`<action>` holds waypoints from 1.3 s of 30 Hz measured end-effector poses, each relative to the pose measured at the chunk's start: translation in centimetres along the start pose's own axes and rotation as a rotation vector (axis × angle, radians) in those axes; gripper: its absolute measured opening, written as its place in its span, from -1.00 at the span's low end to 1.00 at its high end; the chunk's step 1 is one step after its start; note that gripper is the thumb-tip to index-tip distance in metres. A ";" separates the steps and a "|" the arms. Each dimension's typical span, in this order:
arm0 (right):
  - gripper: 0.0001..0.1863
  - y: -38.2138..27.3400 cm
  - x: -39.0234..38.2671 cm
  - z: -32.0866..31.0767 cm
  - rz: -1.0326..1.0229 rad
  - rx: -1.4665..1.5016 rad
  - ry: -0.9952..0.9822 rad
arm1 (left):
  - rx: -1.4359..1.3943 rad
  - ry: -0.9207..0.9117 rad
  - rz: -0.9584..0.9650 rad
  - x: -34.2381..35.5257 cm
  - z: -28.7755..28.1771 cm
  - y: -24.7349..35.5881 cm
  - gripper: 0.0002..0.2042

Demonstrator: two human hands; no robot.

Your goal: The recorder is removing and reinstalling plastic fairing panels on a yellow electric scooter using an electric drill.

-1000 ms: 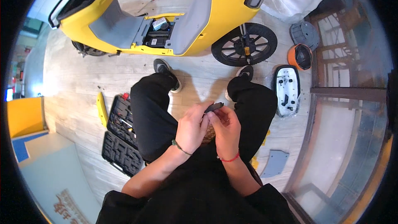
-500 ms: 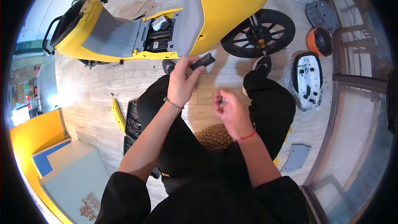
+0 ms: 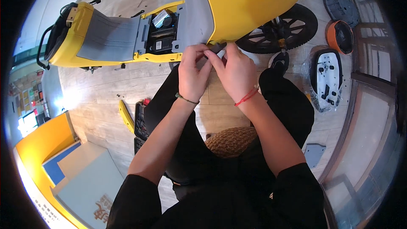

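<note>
We hold a small dark part (image 3: 217,48) between both hands at the lower edge of the yellow scooter's (image 3: 246,4) front panel, just beside the grey footboard (image 3: 193,21); its long axis runs roughly left to right, tilted slightly up to the right. Our left hand (image 3: 193,74) pinches its left end with thumb and fingertips pressed together, and our right hand (image 3: 233,72) pinches the right end likewise. The open battery bay (image 3: 163,38) lies to the left, the front wheel (image 3: 280,29) to the right.
</note>
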State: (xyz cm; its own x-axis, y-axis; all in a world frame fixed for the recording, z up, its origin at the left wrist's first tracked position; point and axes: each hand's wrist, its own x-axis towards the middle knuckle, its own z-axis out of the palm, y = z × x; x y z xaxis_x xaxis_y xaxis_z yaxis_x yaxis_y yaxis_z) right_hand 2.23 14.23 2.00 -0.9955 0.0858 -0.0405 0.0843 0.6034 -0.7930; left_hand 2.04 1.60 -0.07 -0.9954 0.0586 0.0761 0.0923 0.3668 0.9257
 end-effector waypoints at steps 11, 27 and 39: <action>-0.49 -1.7 1.2 -0.2 -0.082 -0.509 -0.001 | 0.200 -0.012 0.022 1.7 -1.6 0.7 -0.61; -0.52 -0.7 1.1 1.5 -0.066 -0.277 0.131 | 0.230 -0.047 0.081 2.3 -1.7 0.7 -0.50; -0.56 -1.1 1.1 1.4 0.001 -0.205 0.118 | 0.531 -0.077 0.259 3.1 -1.7 0.1 -0.31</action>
State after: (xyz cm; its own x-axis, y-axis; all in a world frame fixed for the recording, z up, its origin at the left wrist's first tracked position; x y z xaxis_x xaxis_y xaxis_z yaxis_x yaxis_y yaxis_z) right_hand 0.96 12.54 1.95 -0.9844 0.1716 0.0397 0.1046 0.7508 -0.6522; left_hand -1.05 0.25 0.91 -0.9356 0.2683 0.2294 0.3524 0.7446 0.5669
